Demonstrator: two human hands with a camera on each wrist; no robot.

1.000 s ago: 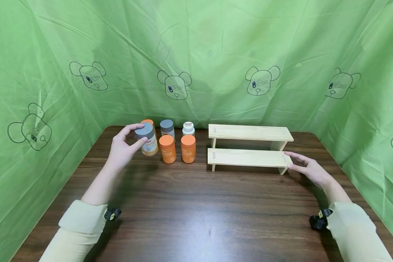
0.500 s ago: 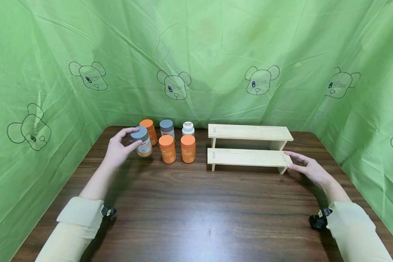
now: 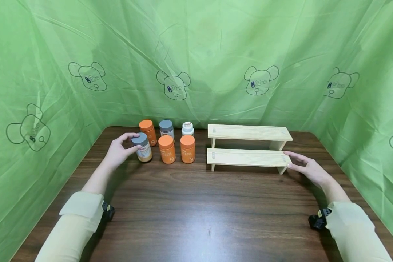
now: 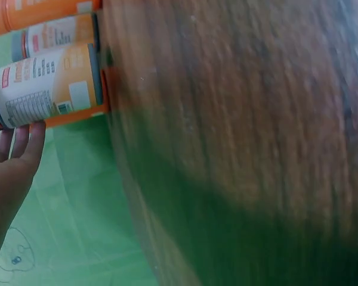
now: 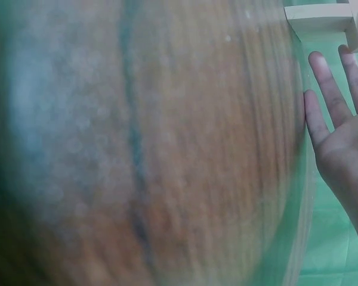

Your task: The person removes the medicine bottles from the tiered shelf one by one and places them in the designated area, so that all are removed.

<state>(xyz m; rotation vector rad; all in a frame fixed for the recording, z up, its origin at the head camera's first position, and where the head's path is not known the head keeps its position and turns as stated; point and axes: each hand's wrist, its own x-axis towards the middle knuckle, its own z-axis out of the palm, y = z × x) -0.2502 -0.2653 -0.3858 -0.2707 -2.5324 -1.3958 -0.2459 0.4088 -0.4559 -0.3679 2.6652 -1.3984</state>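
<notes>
In the head view my left hand (image 3: 118, 151) holds a grey-capped supplement bottle (image 3: 144, 153) by its cap, thumb and fingers on either side. The left wrist view shows the white-and-orange label of this bottle (image 4: 51, 83), fingers beneath it. An orange bottle (image 3: 148, 135) stands behind it, and two more, one orange bottle (image 3: 168, 154) and another orange bottle (image 3: 188, 154), stand to its right. My right hand (image 3: 309, 170) grips the right end of the two-tier wooden shelf's lower step (image 3: 249, 157), thumb at the front corner and a finger at the back corner.
Behind the front bottles stand a second grey-capped bottle (image 3: 166, 128) and a small white bottle (image 3: 187, 128). The shelf's upper step (image 3: 249, 132) rises at the back. A green curtain (image 3: 216, 54) surrounds the dark wooden table (image 3: 196, 207).
My left hand has brought the grey-capped bottle slightly left, then down toward the table in front of the rear orange bottle, which now shows more fully. My right hand stays at the shelf.
</notes>
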